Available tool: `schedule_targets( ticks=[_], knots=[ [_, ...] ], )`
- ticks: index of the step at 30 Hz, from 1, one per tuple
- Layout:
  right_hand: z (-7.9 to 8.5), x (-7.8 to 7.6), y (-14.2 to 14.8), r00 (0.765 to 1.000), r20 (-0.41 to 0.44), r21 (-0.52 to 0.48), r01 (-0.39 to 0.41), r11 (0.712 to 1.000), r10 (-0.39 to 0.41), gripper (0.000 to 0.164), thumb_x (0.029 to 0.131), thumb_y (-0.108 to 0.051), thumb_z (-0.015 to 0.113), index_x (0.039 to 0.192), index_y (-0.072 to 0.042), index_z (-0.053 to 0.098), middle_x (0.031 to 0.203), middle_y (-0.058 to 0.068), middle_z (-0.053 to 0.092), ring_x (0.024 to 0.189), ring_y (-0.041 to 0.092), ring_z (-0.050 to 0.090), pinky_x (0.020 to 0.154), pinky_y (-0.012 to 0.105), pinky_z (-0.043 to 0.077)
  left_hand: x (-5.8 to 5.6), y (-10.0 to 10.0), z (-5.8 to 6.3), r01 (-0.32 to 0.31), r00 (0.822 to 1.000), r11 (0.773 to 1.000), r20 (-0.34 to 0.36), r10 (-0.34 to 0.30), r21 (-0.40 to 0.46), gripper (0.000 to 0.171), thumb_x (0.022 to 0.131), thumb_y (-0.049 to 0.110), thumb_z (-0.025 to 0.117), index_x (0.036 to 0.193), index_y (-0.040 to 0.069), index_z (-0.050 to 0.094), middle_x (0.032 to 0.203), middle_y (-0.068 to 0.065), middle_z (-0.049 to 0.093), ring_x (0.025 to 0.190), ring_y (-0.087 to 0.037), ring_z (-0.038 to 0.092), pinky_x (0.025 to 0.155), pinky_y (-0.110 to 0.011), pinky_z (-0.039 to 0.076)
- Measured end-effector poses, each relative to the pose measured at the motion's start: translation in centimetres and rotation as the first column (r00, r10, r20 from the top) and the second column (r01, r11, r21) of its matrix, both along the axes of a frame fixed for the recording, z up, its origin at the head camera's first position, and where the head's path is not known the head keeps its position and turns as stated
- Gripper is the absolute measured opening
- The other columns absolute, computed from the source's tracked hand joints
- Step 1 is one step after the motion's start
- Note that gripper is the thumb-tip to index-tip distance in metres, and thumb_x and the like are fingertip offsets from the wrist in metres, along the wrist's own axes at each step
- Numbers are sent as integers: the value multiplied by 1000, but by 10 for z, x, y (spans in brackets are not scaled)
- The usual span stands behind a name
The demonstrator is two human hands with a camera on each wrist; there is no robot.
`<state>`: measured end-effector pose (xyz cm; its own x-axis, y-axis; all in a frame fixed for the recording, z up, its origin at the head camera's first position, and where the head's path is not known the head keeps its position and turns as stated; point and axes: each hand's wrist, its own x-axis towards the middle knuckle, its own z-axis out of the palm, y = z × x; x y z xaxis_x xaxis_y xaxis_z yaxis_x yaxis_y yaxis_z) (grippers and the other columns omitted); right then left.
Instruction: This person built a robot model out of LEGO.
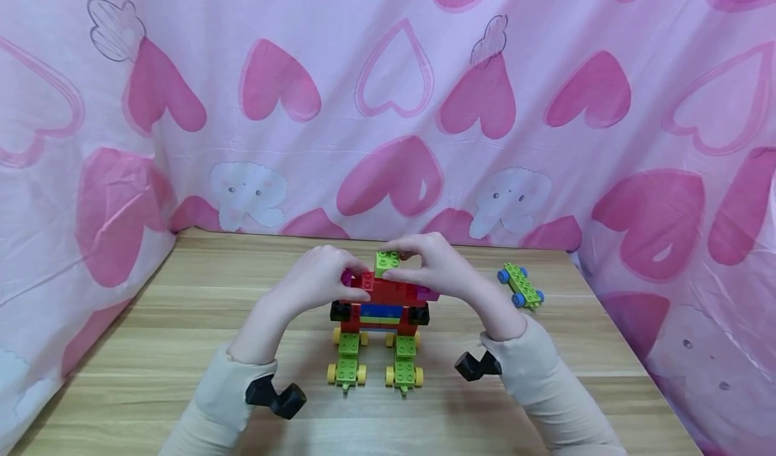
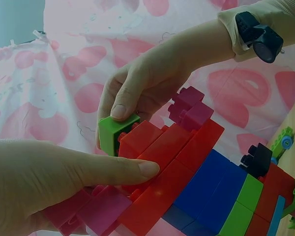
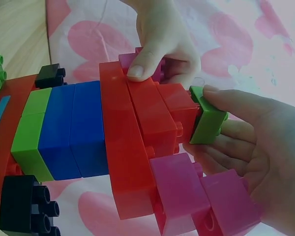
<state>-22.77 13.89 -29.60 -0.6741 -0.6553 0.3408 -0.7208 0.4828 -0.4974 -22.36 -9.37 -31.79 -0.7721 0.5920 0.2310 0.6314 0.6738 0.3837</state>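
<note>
A figure of stacked toy building blocks stands mid-table, with red blocks (image 3: 119,142) above blue blocks (image 3: 73,130) and magenta blocks (image 3: 182,189) at both sides. At its top, my right hand (image 1: 433,264) pinches a light green block (image 1: 386,263) between thumb and fingers. In the right wrist view that block sits slightly askew against the red block under it. My left hand (image 1: 321,277) grips the upper red part, its thumb lying along a red block in the left wrist view. Black blocks (image 1: 419,315) stick out lower down. Green wheeled bases (image 1: 347,370) with yellow wheels carry the figure.
A separate green wheeled base (image 1: 521,286) with blue wheels lies on the wooden table (image 1: 212,294) to the right. Behind and beside the table hangs a pink curtain (image 1: 388,119) with hearts. Black wrist cameras (image 1: 275,397) are strapped over both sleeves.
</note>
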Motion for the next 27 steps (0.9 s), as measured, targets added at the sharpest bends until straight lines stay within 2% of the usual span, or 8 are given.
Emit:
schedule_targets(
  ticks=[10, 23, 27],
  knots=[
    [-1, 3, -2, 1000, -14, 17, 5, 1000, -5, 38, 86, -19, 76, 121, -8, 69, 111, 3, 73, 97, 15, 68, 88, 33, 57, 1, -1, -1, 1, 1000, 1000, 9, -1, 2, 37, 77, 35, 83, 106, 12, 77, 83, 4, 73, 65, -5, 54, 60, -18, 48],
    [-1, 8, -4, 999, -14, 46, 34, 998, -33, 40, 85, -19, 76, 122, -7, 68, 115, 5, 72, 95, 15, 68, 85, 31, 58, 0, -1, -1, 7, 1000, 1000, -2, -7, 8, 37, 77, 35, 83, 105, 12, 77, 81, 5, 72, 65, -5, 54, 60, -18, 48],
    [-1, 7, -5, 999, -19, 50, 41, 998, -40, 38, 85, -19, 77, 120, -6, 70, 111, 5, 73, 93, 15, 68, 84, 30, 58, 0, -1, -1, 8, 1000, 1000, -8, -8, 10, 37, 77, 35, 83, 105, 11, 77, 82, 4, 72, 65, -5, 55, 61, -18, 48]
  ],
)
